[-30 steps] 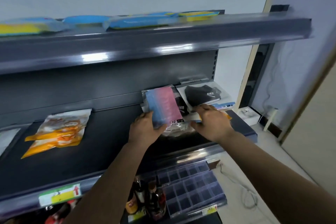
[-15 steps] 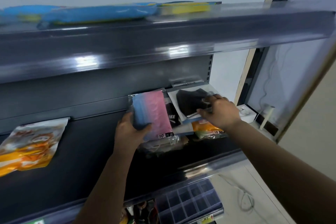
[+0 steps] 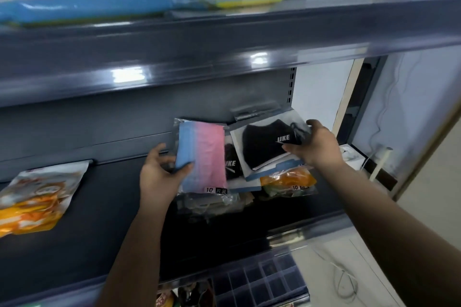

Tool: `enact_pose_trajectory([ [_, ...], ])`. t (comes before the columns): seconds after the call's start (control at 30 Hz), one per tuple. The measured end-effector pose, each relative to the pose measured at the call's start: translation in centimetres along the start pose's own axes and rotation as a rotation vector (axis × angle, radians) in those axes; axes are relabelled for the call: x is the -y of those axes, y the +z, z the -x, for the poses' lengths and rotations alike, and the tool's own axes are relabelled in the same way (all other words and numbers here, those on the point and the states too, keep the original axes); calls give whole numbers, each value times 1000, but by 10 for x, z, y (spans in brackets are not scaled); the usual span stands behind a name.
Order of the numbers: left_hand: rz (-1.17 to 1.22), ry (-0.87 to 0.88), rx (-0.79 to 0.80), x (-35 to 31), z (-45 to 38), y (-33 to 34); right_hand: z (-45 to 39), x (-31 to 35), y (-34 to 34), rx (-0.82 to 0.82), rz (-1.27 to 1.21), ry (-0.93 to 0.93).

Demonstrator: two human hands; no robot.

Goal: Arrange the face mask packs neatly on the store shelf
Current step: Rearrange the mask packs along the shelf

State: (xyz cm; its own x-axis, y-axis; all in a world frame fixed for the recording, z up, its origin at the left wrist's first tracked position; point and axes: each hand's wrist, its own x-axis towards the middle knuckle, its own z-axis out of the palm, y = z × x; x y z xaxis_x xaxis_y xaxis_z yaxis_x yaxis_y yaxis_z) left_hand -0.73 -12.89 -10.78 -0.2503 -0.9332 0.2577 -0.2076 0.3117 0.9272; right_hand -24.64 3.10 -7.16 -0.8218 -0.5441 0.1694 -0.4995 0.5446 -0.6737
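Observation:
My left hand (image 3: 159, 177) grips the left edge of a blue-and-pink face mask pack (image 3: 203, 157), tilted up off the dark middle shelf (image 3: 104, 219). A clear pack with a black mask (image 3: 268, 147) is lifted at the shelf's right end, where my right hand (image 3: 315, 146) holds its right side. Under these lie a second black mask pack (image 3: 230, 166), an orange pack (image 3: 287, 178) and a clear pack with pale masks (image 3: 212, 203), all overlapping in a loose pile.
An orange-and-white pack (image 3: 37, 197) lies alone at the shelf's left. Blue and yellow packs (image 3: 94, 7) sit on the top shelf, whose front lip overhangs. Below are bottles and a compartment tray (image 3: 264, 279). A white device (image 3: 351, 157) and cables sit on the floor at right.
My right hand has lifted the black mask pack up and to the right. My left hand has raised the blue-pink pack slightly. The camera has moved closer to the shelf.

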Motion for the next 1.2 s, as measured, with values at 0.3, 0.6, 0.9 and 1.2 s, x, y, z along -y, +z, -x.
enact_pose_trajectory([
  [0.3,334,-115,-157,-15,39,1,2,2,-20,-51,-640,-79],
  [0.6,458,-119,-437,-23,115,-69,38,45,25,272,-1097,-157],
  [0.9,354,-143,-714,-11,193,-144,114,91,82,613,-1234,-97],
  [1.2,415,-143,-777,15,192,-186,143,127,109,575,-1203,-75],
])
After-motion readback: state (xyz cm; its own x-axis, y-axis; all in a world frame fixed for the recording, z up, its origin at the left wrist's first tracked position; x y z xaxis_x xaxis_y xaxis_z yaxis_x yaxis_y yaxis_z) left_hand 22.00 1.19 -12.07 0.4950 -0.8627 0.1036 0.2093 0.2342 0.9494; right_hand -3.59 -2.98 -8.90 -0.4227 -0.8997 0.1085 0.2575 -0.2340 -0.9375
